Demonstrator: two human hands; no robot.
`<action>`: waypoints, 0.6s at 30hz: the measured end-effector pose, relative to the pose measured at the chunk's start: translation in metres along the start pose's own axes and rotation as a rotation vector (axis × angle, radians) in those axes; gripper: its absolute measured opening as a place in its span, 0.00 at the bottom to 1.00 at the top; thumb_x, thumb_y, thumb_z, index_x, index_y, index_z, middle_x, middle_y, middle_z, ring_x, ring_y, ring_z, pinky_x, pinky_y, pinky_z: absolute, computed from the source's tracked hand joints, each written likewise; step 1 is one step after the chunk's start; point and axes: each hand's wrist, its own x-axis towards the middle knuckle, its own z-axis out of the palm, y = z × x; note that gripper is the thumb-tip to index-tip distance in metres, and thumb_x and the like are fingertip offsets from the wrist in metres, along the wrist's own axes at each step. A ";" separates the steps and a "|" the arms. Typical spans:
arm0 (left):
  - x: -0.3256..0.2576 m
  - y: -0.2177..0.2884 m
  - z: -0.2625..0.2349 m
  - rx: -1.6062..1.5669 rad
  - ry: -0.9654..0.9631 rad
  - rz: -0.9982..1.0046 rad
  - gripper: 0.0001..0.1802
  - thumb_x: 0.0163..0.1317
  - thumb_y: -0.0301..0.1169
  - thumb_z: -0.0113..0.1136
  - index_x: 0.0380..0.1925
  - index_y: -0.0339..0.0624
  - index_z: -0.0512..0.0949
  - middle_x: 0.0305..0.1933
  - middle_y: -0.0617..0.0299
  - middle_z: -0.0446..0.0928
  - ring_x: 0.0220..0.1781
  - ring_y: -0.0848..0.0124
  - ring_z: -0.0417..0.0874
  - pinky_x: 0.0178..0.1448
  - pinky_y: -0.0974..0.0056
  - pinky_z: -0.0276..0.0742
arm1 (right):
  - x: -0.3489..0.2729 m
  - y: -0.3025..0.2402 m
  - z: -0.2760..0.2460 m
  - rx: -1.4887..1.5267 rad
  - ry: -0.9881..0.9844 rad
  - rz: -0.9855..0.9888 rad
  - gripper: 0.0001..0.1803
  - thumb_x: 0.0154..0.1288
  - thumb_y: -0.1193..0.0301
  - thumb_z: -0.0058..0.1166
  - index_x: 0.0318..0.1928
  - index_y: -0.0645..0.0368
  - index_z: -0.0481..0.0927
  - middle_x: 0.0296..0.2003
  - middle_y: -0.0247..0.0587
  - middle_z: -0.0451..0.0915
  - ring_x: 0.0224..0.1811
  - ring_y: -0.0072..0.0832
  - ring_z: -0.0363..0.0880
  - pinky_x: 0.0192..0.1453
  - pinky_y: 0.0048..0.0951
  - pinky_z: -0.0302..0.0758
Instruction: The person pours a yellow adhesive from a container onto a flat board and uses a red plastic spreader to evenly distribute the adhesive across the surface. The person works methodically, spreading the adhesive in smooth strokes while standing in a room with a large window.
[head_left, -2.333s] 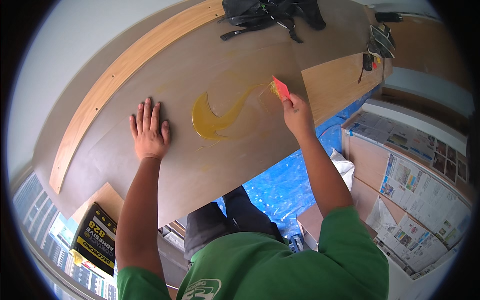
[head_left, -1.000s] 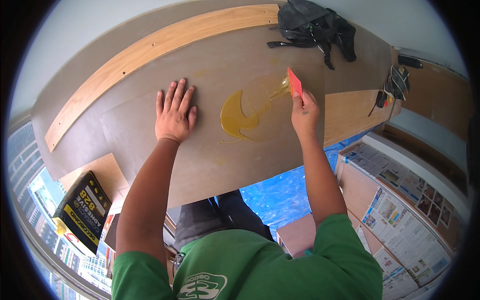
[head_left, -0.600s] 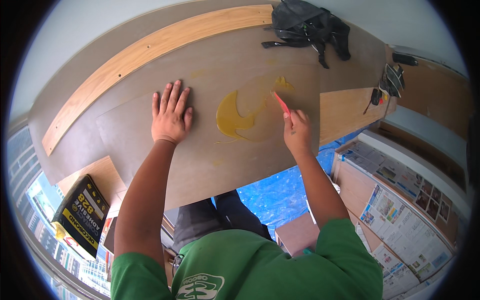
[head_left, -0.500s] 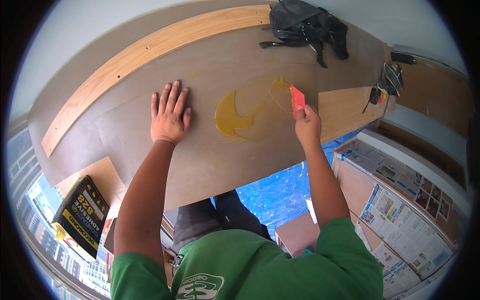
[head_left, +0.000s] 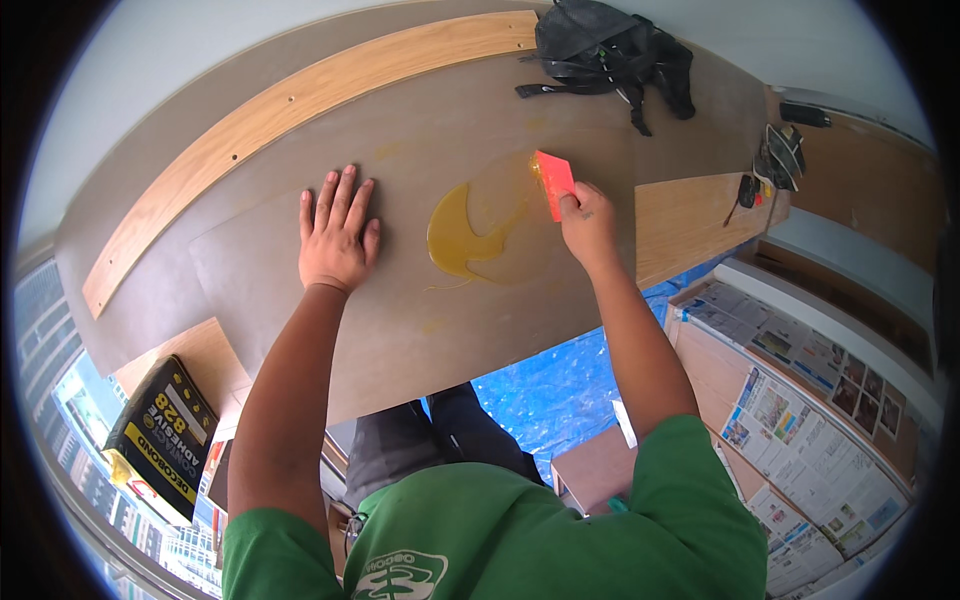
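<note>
My left hand (head_left: 338, 238) lies flat on a grey-brown sheet (head_left: 390, 340), fingers spread, left of a puddle of yellow glue. In my right hand (head_left: 588, 222) I grip a red spreader (head_left: 555, 186) whose left edge rests against the sheet, with yellow glue along that edge. The thick glue puddle (head_left: 452, 235) lies between my hands. From it a thin smear runs toward the spreader, and faint glue patches show elsewhere on the sheet.
A long wooden strip (head_left: 290, 100) lies along the far side. A black backpack (head_left: 610, 60) sits at the back right. A black and yellow adhesive can (head_left: 165, 430) stands at the lower left. Blue plastic sheeting (head_left: 550, 385) and newspaper-covered boards (head_left: 810, 460) are at the lower right.
My right hand has moved the spreader left and slightly away from me, turning its edge and gathering the glue there. My left hand stays in nearly the same spot.
</note>
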 end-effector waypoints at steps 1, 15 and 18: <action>0.000 0.000 0.000 -0.002 0.005 -0.001 0.30 0.72 0.45 0.44 0.74 0.61 0.62 0.82 0.70 0.52 0.83 0.67 0.50 0.85 0.47 0.38 | 0.003 0.004 -0.005 -0.008 0.032 0.007 0.11 0.67 0.70 0.49 0.34 0.66 0.78 0.36 0.57 0.80 0.42 0.56 0.78 0.47 0.50 0.75; 0.001 0.001 -0.002 0.003 -0.001 0.007 0.30 0.72 0.45 0.44 0.74 0.61 0.62 0.82 0.70 0.52 0.83 0.68 0.50 0.85 0.47 0.39 | 0.056 0.058 -0.025 -0.265 0.047 0.050 0.13 0.67 0.68 0.48 0.39 0.65 0.80 0.43 0.56 0.81 0.47 0.56 0.79 0.51 0.50 0.76; 0.000 0.001 0.000 0.009 0.000 0.005 0.30 0.72 0.45 0.44 0.74 0.61 0.62 0.82 0.70 0.52 0.83 0.68 0.50 0.85 0.47 0.39 | 0.054 0.051 -0.023 -0.268 0.038 0.000 0.12 0.68 0.67 0.49 0.40 0.64 0.81 0.44 0.55 0.81 0.47 0.55 0.79 0.51 0.49 0.77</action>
